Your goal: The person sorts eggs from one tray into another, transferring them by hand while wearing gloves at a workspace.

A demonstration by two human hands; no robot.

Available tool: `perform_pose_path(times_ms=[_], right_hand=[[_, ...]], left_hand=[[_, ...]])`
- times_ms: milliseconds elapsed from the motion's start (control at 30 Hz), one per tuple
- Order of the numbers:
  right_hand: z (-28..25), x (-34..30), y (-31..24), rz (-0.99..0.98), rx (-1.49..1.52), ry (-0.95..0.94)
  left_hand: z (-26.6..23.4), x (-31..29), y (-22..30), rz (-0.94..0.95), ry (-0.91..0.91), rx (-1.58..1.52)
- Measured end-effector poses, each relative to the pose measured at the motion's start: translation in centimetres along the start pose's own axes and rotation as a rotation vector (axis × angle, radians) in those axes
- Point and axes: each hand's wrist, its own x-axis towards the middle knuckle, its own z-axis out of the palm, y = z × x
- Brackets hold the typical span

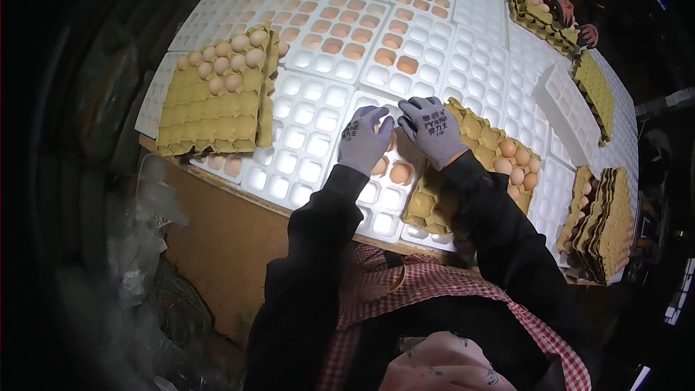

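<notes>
Both hands wear grey-purple knit gloves and are over a white foam egg tray [368, 218]. My left hand [364, 143] has its fingers curled toward the thumb around what looks like an egg, only partly showing. My right hand [432, 131] is just beside it, fingers bent down over the tray's cells; anything beneath its fingertips is hidden. Close below the hands, a brown egg [399, 172] sits in a cell, with another to its left. Under my right forearm lies a yellow-green pulp egg carton [427, 204] with several brown eggs [517, 176] at its right end.
At the left stands a stack of pulp cartons [210, 112] with several pale eggs on top. Foam trays [347, 23], many cells filled, cover the far table. More cartons [604, 221] stand at the right, near a tilted foam tray [567, 112]. Another person's gloved hands [588, 35] are at far right.
</notes>
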Motion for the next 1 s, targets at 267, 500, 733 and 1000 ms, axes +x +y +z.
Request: perform_pose_path(times_ms=[267,500,733,1000], right_hand=[[1.4,-5.4,1.2,0.023,0.183,0.158],[-9.4,-21.1,6.9,0.688,0.452,0.296],[-6.5,-22.7,9.2,0.422,0.142,0.055],[-8.9,-22.7,12.8,0.548,0.462,0.306]], left_hand=[[5.3,4.0,-4.1,0.276,-0.047,0.287],[3.3,-2.7,3.1,0.115,-0.113,-0.344],[10.3,-6.6,11.6,0.806,-0.310,0.395],[13.8,-5.4,13.5,0.807,-0.544,0.349]])
